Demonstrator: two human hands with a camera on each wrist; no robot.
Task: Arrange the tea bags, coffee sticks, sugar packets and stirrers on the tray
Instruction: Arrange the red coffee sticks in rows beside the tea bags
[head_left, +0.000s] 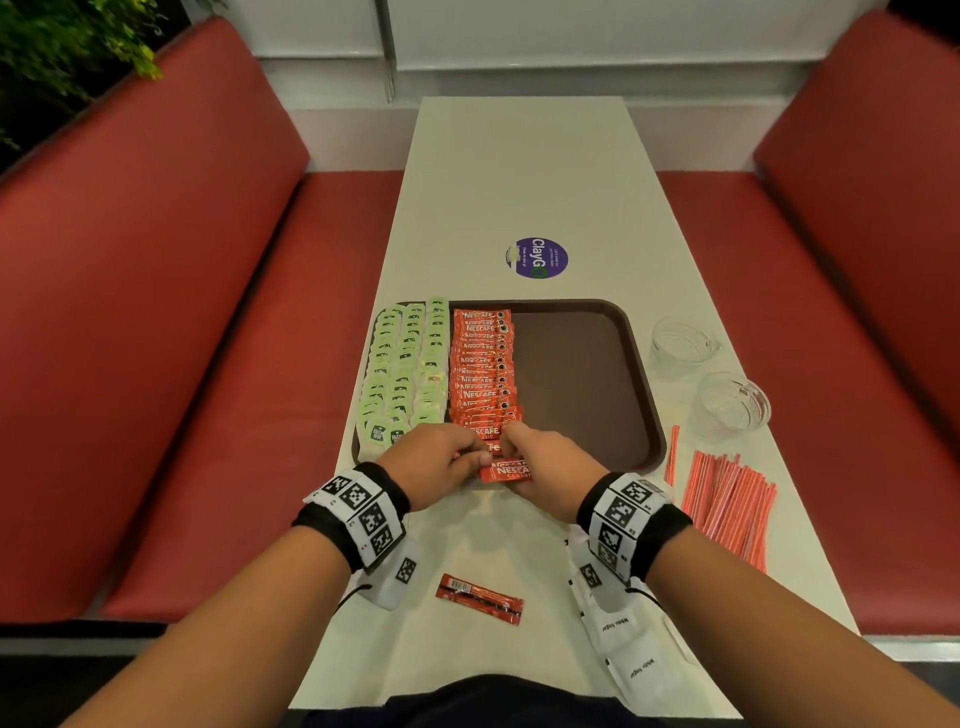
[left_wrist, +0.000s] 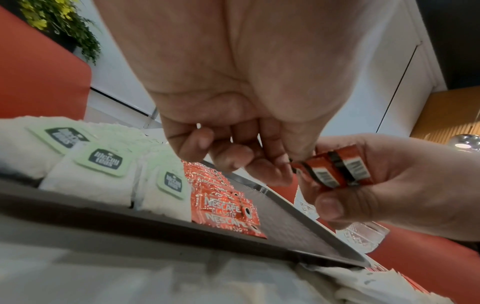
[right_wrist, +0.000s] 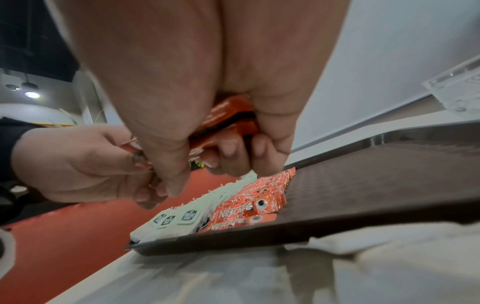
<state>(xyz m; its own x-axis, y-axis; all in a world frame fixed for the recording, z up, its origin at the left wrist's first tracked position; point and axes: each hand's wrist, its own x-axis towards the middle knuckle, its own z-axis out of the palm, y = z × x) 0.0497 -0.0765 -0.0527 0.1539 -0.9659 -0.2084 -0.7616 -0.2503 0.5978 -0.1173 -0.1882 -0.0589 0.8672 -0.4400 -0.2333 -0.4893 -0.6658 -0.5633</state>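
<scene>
A brown tray (head_left: 582, 374) holds rows of green-tagged tea bags (head_left: 405, 374) at its left and a column of red coffee sticks (head_left: 483, 369) beside them. My right hand (head_left: 540, 457) grips a small bundle of coffee sticks (head_left: 506, 470) over the tray's near edge, and my left hand (head_left: 441, 457) pinches the bundle's left end. The bundle (left_wrist: 335, 170) shows between both hands in the left wrist view, and tucked in my right palm (right_wrist: 228, 121) in the right wrist view. One coffee stick (head_left: 480, 598) lies on the table near me. Stirrers (head_left: 727, 499) lie right of the tray. White sugar packets (head_left: 634, 654) sit under my right forearm.
Two clear glass cups (head_left: 680, 343) (head_left: 732, 405) stand right of the tray. A purple round sticker (head_left: 536, 258) is on the white table beyond the tray. Red bench seats flank the table. The tray's right half (right_wrist: 389, 181) is bare.
</scene>
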